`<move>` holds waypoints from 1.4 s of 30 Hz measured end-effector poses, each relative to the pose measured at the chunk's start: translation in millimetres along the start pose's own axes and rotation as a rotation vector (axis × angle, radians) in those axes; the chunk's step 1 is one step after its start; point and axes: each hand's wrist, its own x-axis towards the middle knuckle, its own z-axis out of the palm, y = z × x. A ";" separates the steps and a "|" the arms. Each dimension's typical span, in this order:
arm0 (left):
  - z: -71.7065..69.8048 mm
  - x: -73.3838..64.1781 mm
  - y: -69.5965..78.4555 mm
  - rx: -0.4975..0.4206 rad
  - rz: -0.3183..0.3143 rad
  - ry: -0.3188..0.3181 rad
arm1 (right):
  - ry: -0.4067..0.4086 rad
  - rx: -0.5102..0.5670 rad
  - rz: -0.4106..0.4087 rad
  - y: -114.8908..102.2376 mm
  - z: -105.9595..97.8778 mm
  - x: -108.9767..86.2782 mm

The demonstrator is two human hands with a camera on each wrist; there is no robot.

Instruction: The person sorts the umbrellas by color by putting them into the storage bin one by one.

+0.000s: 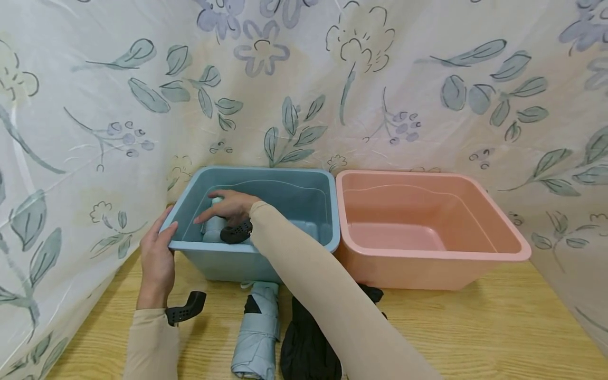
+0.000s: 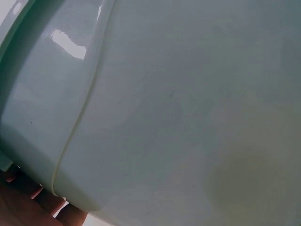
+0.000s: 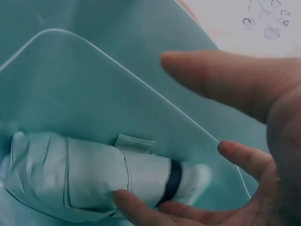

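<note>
My left hand [image 1: 159, 256] grips the left rim of the blue plastic bin [image 1: 275, 264], thumb over the edge; in the left wrist view the fingers [image 2: 49, 202] show at the bin's wall. Inside the bin, a folded light blue umbrella [image 3: 99, 174] lies along the left end, with a dark band near its pale end. Over it reaches my right hand [image 1: 233, 206], thumb and fingers spread apart. In the right wrist view its lower fingertips [image 3: 127, 202] overlap the umbrella's side, while the thumb [image 3: 211, 77] points away from it.
A pink bin [image 1: 394, 269] stands right beside the blue one. On the wooden table [image 1: 475, 327] in front lie another folded light blue umbrella [image 1: 258, 332] and a black folded umbrella [image 1: 309, 343], partly under my right sleeve. A floral sheet [image 1: 294, 79] hangs behind and at both sides.
</note>
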 end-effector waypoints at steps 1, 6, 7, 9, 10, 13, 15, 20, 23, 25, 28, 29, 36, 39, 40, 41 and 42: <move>0.1 0.0 0.0 0.000 0.000 -0.003 | 0.000 0.042 0.000 0.0 0.1 0.3; 0.5 0.2 -0.5 -0.015 0.007 -0.034 | 0.000 0.214 -0.017 0.6 -0.1 1.7; 0.6 0.2 -0.8 -0.014 0.007 -0.040 | 0.008 0.215 -0.018 0.4 -0.4 1.3; 1.0 0.5 -1.3 -0.016 0.010 -0.043 | 0.026 0.191 -0.018 0.1 -1.7 0.8; 1.2 0.6 -1.5 -0.016 0.010 -0.043 | 0.036 0.181 -0.017 -0.3 -2.3 0.4; 1.7 0.4 -2.2 -0.029 0.007 -0.036 | 0.071 0.164 -0.008 -3.6 -5.2 -2.8; 1.5 -0.1 -2.3 -0.034 0.004 -0.023 | 0.075 0.166 -0.017 -6.8 -7.1 -7.0; -0.6 -1.4 -1.3 -0.028 0.001 0.002 | 0.050 0.148 -0.062 -13.4 -11.5 -26.2; -1.7 -1.3 -0.4 -0.024 -0.002 0.006 | 0.029 0.120 -0.111 -14.3 -14.7 -42.8; -2.1 -1.0 0.2 -0.026 -0.006 0.007 | 0.022 0.101 -0.155 -14.7 -17.0 -56.4; -2.6 0.0 1.0 -0.030 -0.005 0.010 | 0.008 0.090 -0.239 -14.4 -20.7 -78.3; -2.8 0.2 1.2 -0.028 -0.006 0.011 | 0.007 0.091 -0.265 -14.0 -21.9 -85.8; -3.8 0.9 1.6 -0.026 -0.012 0.011 | 0.034 0.073 -0.397 -2.3 -27.2 -142.5; -3.8 1.0 0.8 -0.023 -0.013 0.000 | 0.050 0.061 -0.439 7.8 -26.9 -169.3; -3.8 1.0 0.5 -0.023 -0.011 -0.003 | 0.053 0.058 -0.452 12.2 -26.5 -177.9; -3.9 1.0 0.3 -0.019 -0.011 -0.005 | 0.059 0.061 -0.458 16.9 -25.6 -186.5; -4.0 1.0 0.0 -0.018 -0.009 -0.007 | 0.061 0.075 -0.467 21.7 -24.3 -194.8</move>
